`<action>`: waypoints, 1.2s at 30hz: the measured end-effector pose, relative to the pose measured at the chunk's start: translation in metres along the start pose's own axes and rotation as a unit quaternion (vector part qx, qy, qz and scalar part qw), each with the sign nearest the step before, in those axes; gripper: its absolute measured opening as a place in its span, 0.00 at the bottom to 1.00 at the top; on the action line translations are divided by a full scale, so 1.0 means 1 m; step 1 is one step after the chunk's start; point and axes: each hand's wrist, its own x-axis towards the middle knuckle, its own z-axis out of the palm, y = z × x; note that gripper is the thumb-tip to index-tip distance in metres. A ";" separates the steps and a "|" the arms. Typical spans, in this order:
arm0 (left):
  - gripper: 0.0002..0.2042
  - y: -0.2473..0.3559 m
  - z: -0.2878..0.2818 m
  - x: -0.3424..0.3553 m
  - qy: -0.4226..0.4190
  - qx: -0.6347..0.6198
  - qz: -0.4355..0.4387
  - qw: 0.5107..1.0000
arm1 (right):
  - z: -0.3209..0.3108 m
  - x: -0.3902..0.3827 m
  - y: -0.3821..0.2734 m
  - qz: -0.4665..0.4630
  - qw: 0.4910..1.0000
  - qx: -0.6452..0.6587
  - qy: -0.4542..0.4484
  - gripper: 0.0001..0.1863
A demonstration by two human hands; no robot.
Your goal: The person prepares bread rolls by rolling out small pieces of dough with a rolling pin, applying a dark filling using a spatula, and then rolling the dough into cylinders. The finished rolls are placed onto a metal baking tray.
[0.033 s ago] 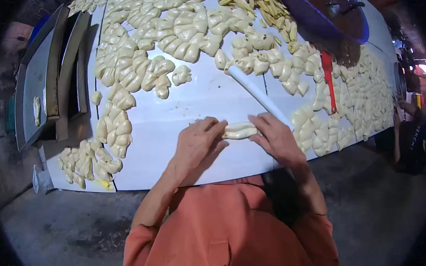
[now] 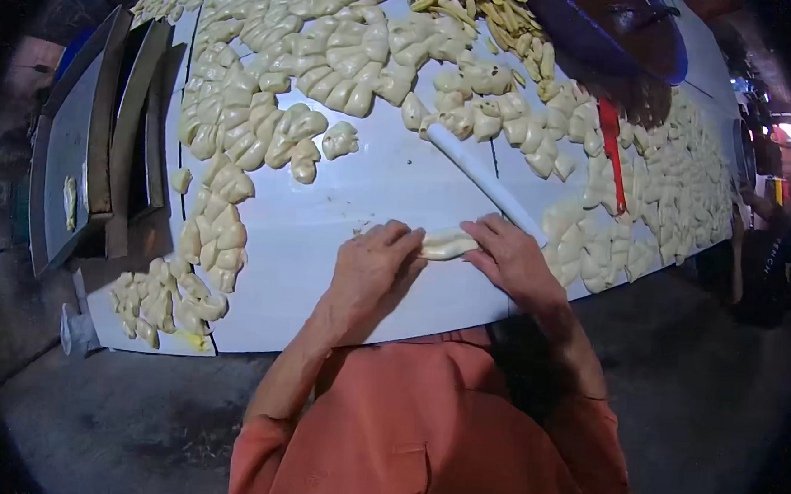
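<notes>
My left hand (image 2: 376, 264) is closed on the left end of a pale elongated dough piece (image 2: 444, 244), its fingers curled down toward the white tabletop (image 2: 325, 215). At the other end, my right hand (image 2: 508, 263) grips the same piece between thumb and fingers. A white rolling pin (image 2: 481, 180) lies slanted just beyond my right hand. Glossy dough lumps lie in a column (image 2: 215, 231) to the left, a mass (image 2: 335, 44) at the back and a spread (image 2: 662, 191) to the right.
Metal trays (image 2: 103, 139) are stacked at the left edge. A red long-handled tool (image 2: 614, 152) lies among the right-hand dough. A purple basin (image 2: 665, 55) and peeled banana pieces (image 2: 517, 37) sit at the back. A person in dark clothing (image 2: 757, 260) is beyond the right edge.
The dough piece between my hands looks a little narrower, with its lengthwise crease less distinct. Both hands hold nearly the same position.
</notes>
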 end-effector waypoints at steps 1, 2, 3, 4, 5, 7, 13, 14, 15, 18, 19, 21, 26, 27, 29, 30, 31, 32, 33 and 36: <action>0.13 0.002 0.000 0.003 -0.023 0.008 -0.010 1.000 | 0.002 0.003 0.001 0.003 1.000 0.015 -0.021 0.22; 0.12 0.004 -0.001 0.004 -0.045 0.014 -0.022 0.999 | 0.002 0.007 0.000 0.004 0.999 0.028 -0.045 0.20; 0.08 0.008 -0.005 0.003 -0.030 0.017 -0.024 0.999 | -0.001 0.011 -0.002 0.003 0.997 0.046 -0.054 0.18; 0.08 0.004 -0.003 -0.001 -0.014 0.024 -0.038 0.999 | -0.004 0.016 -0.006 -0.017 0.997 0.046 -0.064 0.18; 0.06 -0.004 -0.002 -0.006 -0.012 0.013 -0.037 0.999 | -0.004 0.020 -0.008 0.006 0.995 0.054 -0.081 0.17; 0.06 -0.014 0.000 -0.013 0.011 -0.019 -0.033 0.999 | -0.012 0.030 -0.024 0.040 0.992 0.048 -0.106 0.16; 0.11 -0.021 -0.039 -0.042 0.008 -0.090 -0.099 0.991 | -0.007 0.052 -0.066 0.079 0.988 0.069 -0.113 0.17; 0.12 -0.027 -0.053 -0.053 0.031 -0.116 -0.099 0.988 | -0.006 0.064 -0.068 0.079 0.983 0.077 -0.144 0.16; 0.13 -0.034 -0.069 -0.064 0.055 -0.113 -0.109 0.986 | -0.003 0.079 -0.075 0.082 0.978 0.086 -0.172 0.16; 0.14 -0.060 -0.127 -0.097 0.118 -0.089 -0.107 0.983 | 0.013 0.130 -0.135 -0.027 0.987 0.073 -0.140 0.16; 0.14 -0.070 -0.144 -0.110 0.149 -0.064 -0.106 0.981 | 0.023 0.149 -0.153 -0.076 0.985 0.086 -0.127 0.15; 0.14 -0.085 -0.196 -0.136 0.197 -0.041 -0.116 0.973 | 0.037 0.190 -0.211 -0.128 0.983 0.052 -0.121 0.16; 0.15 -0.135 -0.337 -0.201 0.357 0.098 -0.156 0.916 | 0.099 0.302 -0.363 -0.316 0.944 0.037 -0.091 0.19; 0.14 -0.142 -0.366 -0.211 0.361 0.145 -0.181 0.903 | 0.111 0.326 -0.394 -0.319 0.942 0.027 -0.097 0.18; 0.12 -0.169 -0.411 -0.231 0.396 0.225 -0.180 0.872 | 0.141 0.376 -0.453 -0.353 0.930 0.025 -0.102 0.15; 0.12 -0.180 -0.432 -0.235 0.407 0.269 -0.179 0.855 | 0.152 0.401 -0.477 -0.379 0.920 0.025 -0.092 0.14; 0.12 -0.193 -0.449 -0.241 0.411 0.276 -0.196 0.846 | 0.169 0.425 -0.499 -0.406 0.909 0.019 -0.091 0.14; 0.12 -0.209 -0.462 -0.243 0.416 0.279 -0.210 0.840 | 0.184 0.449 -0.515 -0.430 0.898 0.008 -0.089 0.13; 0.12 -0.225 -0.475 -0.249 0.405 0.288 -0.220 0.840 | 0.206 0.474 -0.528 -0.432 0.896 0.010 -0.106 0.15; 0.17 -0.268 -0.497 -0.254 0.291 0.279 -0.325 0.856 | 0.259 0.525 -0.547 -0.391 0.902 -0.030 -0.181 0.23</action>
